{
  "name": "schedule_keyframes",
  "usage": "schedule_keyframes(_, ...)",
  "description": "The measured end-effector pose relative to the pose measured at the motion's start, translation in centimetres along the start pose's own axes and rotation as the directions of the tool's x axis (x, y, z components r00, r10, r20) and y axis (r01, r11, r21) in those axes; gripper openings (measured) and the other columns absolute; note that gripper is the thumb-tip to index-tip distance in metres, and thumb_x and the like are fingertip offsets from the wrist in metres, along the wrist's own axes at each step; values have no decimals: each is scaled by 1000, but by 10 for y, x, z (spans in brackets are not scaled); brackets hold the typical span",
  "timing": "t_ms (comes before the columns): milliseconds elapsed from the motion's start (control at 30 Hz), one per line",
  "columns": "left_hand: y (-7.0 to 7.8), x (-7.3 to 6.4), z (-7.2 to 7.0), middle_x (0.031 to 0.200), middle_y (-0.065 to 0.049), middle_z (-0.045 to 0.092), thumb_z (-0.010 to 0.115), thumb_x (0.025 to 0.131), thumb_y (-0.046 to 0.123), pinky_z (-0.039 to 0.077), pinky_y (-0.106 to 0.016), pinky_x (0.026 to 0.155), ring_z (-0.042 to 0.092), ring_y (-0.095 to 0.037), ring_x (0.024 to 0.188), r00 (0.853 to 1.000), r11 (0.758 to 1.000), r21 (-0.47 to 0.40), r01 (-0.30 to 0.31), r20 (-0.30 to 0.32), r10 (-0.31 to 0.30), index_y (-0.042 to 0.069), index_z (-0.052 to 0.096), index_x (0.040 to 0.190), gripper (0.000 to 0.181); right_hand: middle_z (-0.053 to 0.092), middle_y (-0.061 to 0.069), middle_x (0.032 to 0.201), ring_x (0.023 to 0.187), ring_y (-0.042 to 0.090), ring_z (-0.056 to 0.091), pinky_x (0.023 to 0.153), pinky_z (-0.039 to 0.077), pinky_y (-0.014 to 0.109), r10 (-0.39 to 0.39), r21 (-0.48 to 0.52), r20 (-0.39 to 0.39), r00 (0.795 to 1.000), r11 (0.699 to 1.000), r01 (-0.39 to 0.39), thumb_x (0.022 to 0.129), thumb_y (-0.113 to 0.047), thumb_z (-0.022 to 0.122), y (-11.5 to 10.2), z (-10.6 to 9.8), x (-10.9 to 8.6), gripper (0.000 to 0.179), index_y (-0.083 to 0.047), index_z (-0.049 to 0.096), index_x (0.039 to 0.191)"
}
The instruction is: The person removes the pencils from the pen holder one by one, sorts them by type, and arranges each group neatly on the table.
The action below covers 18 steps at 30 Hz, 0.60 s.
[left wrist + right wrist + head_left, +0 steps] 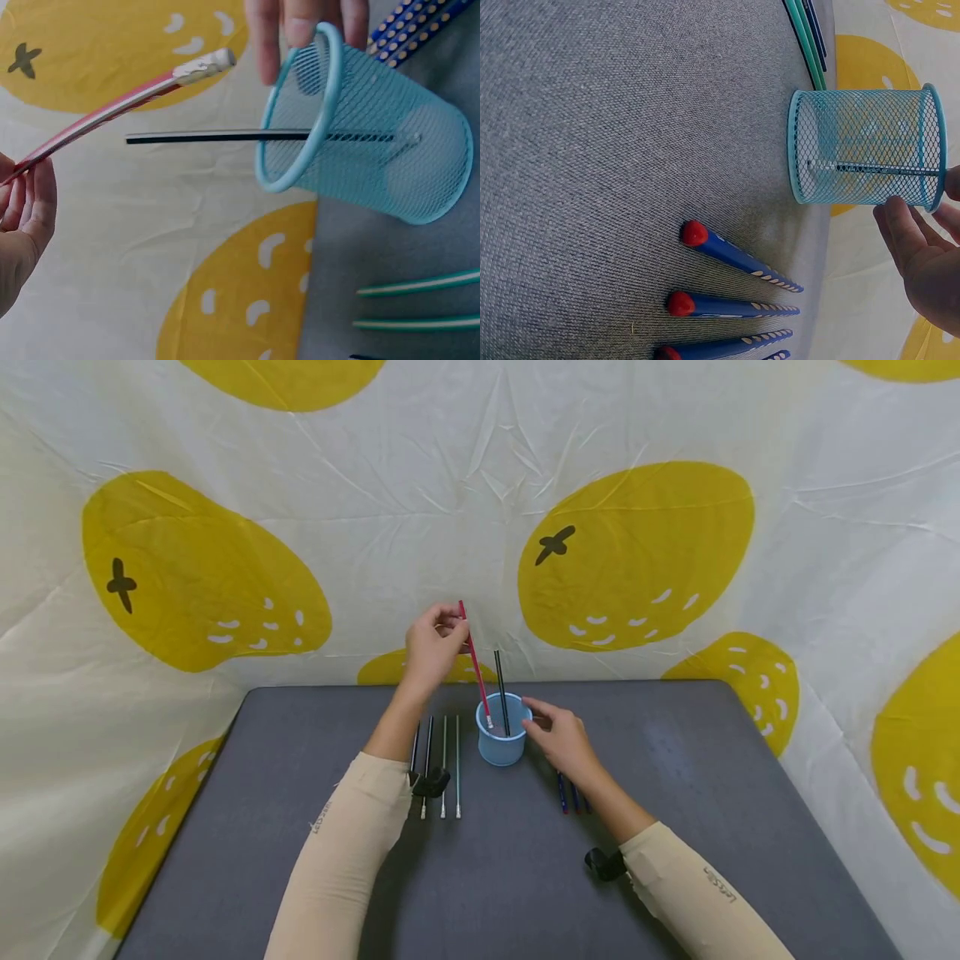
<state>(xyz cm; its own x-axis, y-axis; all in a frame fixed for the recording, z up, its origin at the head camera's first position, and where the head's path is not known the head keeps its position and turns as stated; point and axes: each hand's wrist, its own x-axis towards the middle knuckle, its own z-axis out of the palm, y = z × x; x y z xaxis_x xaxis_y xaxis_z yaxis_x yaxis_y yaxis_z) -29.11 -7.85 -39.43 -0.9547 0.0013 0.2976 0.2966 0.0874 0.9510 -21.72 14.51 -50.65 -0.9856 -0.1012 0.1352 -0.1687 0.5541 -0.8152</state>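
Note:
In the head view my left hand (pixel 433 647) pinches a red pencil (pixel 474 660) near its upper end. The pencil slants down over the light-blue mesh pencil cup (pixel 501 750); its white eraser end (pixel 221 60) shows outside the mouth in the left wrist view. A black-and-white striped pencil (pixel 202 136) leans inside the upright cup. My right hand (pixel 561 739) holds the cup at the right side of its rim, fingertips (pixel 900 214) against the mesh wall.
Left of the cup, green pencils (pixel 458 768) and dark pencils (pixel 428 752) lie side by side on the grey table (pixel 225 827). Several blue dotted pencils (pixel 742 307) with red ends lie to its right. A white cloth (pixel 420 468) with yellow fruit shapes hangs behind.

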Motion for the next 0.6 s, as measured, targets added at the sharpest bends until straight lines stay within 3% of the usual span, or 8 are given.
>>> schedule_keyframes(167, 0, 2, -12, 90, -6, 61, 65, 97, 3, 62, -24, 62, 63, -13, 70, 1000, 1000, 4, -26, -15, 26, -10, 65, 115, 23, 70, 14, 133, 118, 31, 70, 96, 60, 47, 5, 0, 3, 1000, 1000, -5, 102, -21, 67, -1, 0, 0, 43, -14, 62, 144)
schedule_keyframes(333, -10, -3, -26, 89, -8, 62, 67, 95, 1, 61, -22, 60, 63, -9, 66, 1000, 1000, 4, -18, -15, 18, -15, 66, 117, 27, 70, 14, 133, 118, 31, 70, 94, 60, 47, 10, -2, 9, 1000, 1000, -10, 102, -21, 67, -1, -1, 0, 44, -15, 61, 145)
schedule_keyframes(600, -38, -15, -55, 92, -8, 62, 67, 97, 3, 62, -23, 63, 64, -8, 69, 997, 994, 76, 79, -16, -78, -14, 66, 120, 29, 70, 14, 132, 117, 31, 70, 94, 60, 47, 18, 0, 10, 1000, 1000, -18, 102, -21, 67, -1, 1, 0, 44, -15, 61, 145)
